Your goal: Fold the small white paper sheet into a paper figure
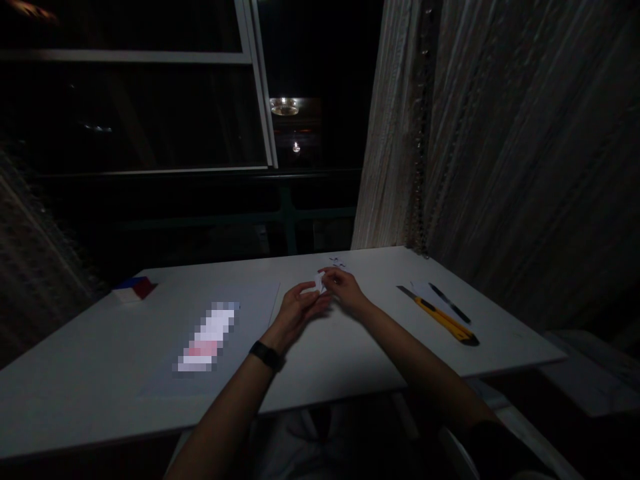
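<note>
Both my hands meet over the middle of a white table [345, 360], a small folded piece of white paper [319, 283] between them. My left hand [301, 308], with a dark band on its wrist, grips the paper from the left between thumb and fingers. From the right, my right hand [343, 287] pinches its upper right side with thumb and fingertips. The paper's exact folded shape is partly hidden by the fingers. Just beyond my hands, small paper pieces with dark marks [337, 261] lie near the table's far edge.
At right lie a yellow box cutter [443, 320], blade out, a black pen [450, 303] and a white paper strip. At left are a large sheet [250, 360] under a bright blurred-out object [207, 337], and a coloured cube [134, 289]. Curtains [390, 133] and a window stand behind.
</note>
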Action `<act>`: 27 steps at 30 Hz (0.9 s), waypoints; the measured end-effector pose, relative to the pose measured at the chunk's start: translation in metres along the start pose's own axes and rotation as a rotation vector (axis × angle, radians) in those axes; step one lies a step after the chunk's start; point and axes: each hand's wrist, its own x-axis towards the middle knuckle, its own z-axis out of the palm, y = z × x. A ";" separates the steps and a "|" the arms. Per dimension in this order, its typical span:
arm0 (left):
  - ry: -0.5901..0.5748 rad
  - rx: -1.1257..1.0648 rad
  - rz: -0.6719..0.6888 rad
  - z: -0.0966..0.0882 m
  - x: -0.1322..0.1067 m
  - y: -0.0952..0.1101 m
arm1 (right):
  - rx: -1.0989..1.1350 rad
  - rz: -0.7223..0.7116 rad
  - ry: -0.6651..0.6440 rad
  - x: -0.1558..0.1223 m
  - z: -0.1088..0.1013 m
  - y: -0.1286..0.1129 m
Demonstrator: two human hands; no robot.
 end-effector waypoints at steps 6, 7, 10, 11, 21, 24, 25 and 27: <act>-0.044 -0.028 -0.039 -0.001 0.000 0.000 | 0.042 0.042 -0.092 0.000 -0.007 -0.009; -0.049 -0.027 -0.046 -0.001 0.000 0.000 | 0.049 0.041 -0.105 0.000 -0.008 -0.010; -0.069 -0.029 -0.060 -0.003 0.001 -0.002 | 0.083 0.048 -0.131 0.000 -0.008 -0.007; -0.073 -0.031 -0.057 -0.003 0.001 -0.002 | 0.090 0.054 -0.131 0.000 -0.008 -0.005; -0.081 -0.028 -0.055 -0.003 0.000 0.000 | 0.109 0.072 -0.117 0.001 -0.009 -0.001; -0.078 -0.026 -0.051 -0.004 0.001 -0.001 | 0.115 0.061 -0.134 0.001 -0.010 -0.001; -0.079 -0.026 -0.050 -0.005 0.001 -0.002 | 0.125 0.062 -0.136 0.001 -0.010 -0.001; -0.082 -0.025 -0.049 -0.006 0.002 -0.002 | 0.142 0.065 -0.139 0.001 -0.010 -0.001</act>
